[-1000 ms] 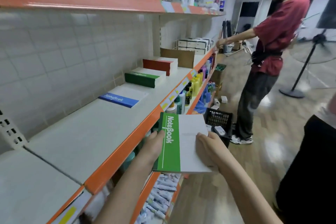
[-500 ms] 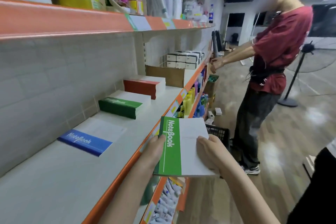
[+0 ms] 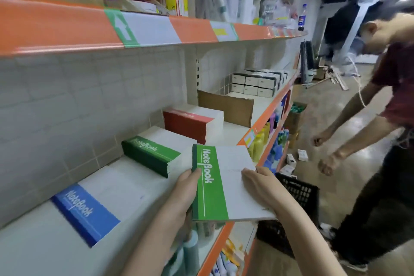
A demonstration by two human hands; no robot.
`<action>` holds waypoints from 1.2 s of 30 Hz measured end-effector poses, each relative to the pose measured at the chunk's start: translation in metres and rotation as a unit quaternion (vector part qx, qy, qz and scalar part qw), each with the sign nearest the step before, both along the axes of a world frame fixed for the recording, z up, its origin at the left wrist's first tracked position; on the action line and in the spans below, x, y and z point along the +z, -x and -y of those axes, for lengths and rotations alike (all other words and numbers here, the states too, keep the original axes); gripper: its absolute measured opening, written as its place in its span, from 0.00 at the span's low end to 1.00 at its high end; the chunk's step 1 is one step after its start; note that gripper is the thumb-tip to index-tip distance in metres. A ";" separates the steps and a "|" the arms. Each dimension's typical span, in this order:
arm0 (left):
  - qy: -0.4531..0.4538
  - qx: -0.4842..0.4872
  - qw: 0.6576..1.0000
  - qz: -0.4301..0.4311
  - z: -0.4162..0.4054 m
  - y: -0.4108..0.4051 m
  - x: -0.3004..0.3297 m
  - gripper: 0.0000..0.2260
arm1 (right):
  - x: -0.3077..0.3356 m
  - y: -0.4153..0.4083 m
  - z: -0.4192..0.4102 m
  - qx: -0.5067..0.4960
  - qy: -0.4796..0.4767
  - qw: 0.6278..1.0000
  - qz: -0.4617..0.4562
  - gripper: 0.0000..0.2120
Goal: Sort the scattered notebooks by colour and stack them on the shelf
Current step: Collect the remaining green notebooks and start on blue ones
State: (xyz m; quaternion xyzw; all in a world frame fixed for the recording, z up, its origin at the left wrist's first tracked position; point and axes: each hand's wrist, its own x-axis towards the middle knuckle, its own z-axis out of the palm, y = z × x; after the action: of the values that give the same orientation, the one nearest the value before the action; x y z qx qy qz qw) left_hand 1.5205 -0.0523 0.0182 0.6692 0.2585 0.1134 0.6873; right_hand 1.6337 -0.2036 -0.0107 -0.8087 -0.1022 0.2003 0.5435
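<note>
A green-and-white notebook (image 3: 226, 181) is held flat between both hands above the front edge of the white shelf (image 3: 139, 186). My left hand (image 3: 181, 195) grips its green spine side. My right hand (image 3: 259, 186) holds its white right side, fingers on the cover. On the shelf just left of it stands a stack of green notebooks (image 3: 154, 152). Behind that is a stack of red notebooks (image 3: 190, 122). A single blue notebook (image 3: 86, 213) lies flat nearer to me on the left.
A cardboard divider (image 3: 226, 107) stands behind the red stack, with white boxes (image 3: 257, 84) beyond. An upper orange-edged shelf (image 3: 156, 29) overhangs. A person in a red shirt (image 3: 380, 130) stands to the right in the aisle. A black basket (image 3: 295, 195) sits on the floor.
Both hands have carried the green notebook up and leftward, closer to the green stack. My view has moved nearer to the shelf. The person on the right has bent forward.
</note>
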 end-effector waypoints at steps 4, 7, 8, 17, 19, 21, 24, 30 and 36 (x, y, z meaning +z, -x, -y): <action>-0.009 0.055 0.998 0.011 -0.018 -0.030 0.008 0.11 | 0.026 -0.039 -0.031 0.065 -0.025 0.998 0.011 0.14; -0.004 0.099 0.995 0.012 -0.032 -0.045 0.010 0.10 | 0.033 -0.068 -0.054 0.109 -0.027 0.993 0.044 0.12; -0.002 0.115 0.993 0.013 -0.036 -0.049 0.011 0.10 | 0.035 -0.077 -0.062 0.125 -0.028 0.990 0.054 0.13; 0.003 0.243 0.970 -0.004 -0.070 -0.064 0.005 0.11 | 0.042 -0.120 -0.125 0.265 -0.017 0.960 0.090 0.13; 0.000 0.260 0.965 -0.011 -0.076 -0.064 0.004 0.11 | 0.043 -0.124 -0.136 0.294 -0.021 0.952 0.077 0.11; -0.002 0.286 0.958 -0.019 -0.083 -0.063 0.002 0.12 | 0.045 -0.127 -0.146 0.326 -0.023 0.943 0.065 0.10; -0.033 0.308 0.950 -0.036 -0.095 -0.060 -0.003 0.14 | 0.043 -0.131 -0.164 0.359 -0.024 0.931 0.064 0.12; -0.105 0.353 0.929 -0.041 -0.112 -0.061 -0.006 0.13 | 0.033 -0.145 -0.204 0.346 -0.022 0.906 0.241 0.20; -0.146 0.401 0.903 -0.051 -0.131 -0.066 -0.016 0.15 | 0.032 -0.154 -0.233 0.393 0.010 0.870 0.298 0.19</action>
State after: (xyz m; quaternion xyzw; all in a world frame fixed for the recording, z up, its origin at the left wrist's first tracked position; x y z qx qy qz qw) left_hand 1.5868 0.0783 0.0018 0.6065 0.5205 0.3816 0.4643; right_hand 1.7876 0.0295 0.0213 -0.7284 -0.5666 0.1478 0.3557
